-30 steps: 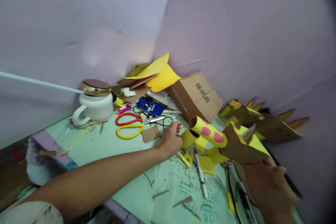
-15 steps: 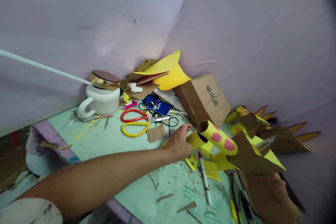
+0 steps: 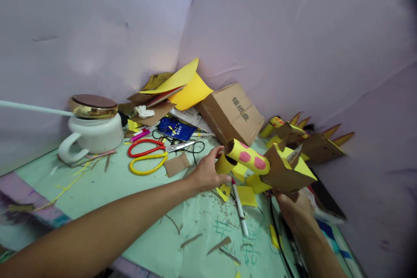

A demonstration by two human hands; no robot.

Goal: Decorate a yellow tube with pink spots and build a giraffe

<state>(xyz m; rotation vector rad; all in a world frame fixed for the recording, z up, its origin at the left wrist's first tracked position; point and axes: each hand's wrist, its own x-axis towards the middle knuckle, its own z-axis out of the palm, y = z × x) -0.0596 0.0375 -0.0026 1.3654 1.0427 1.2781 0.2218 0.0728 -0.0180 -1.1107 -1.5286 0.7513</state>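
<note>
A craft model of yellow tubes and brown cardboard stands on the table at the right; its upper tube (image 3: 247,156) is yellow with pink spots. My left hand (image 3: 206,171) has its fingers and thumb closed round a shorter yellow tube (image 3: 224,164) at the model's left end. At the right end, my right hand (image 3: 295,208) grips the lower edge of the cardboard piece (image 3: 286,176), with some of its fingers hidden. Just below the model lie a white marker (image 3: 240,208) with a dark pink tip and yellow paper scraps (image 3: 246,196).
Scissors (image 3: 148,156) with red and yellow handles lie left of my hands. Behind are a cardboard box (image 3: 233,113), yellow sheets (image 3: 192,91) and a blue card (image 3: 177,128). A white mug (image 3: 99,134) stands left. Another spiked cardboard model (image 3: 321,147) sits far right.
The view has swung right, so everything sits further left. My right hand has come in from the lower right to the model's cardboard end. My left hand stays at the yellow tube.
</note>
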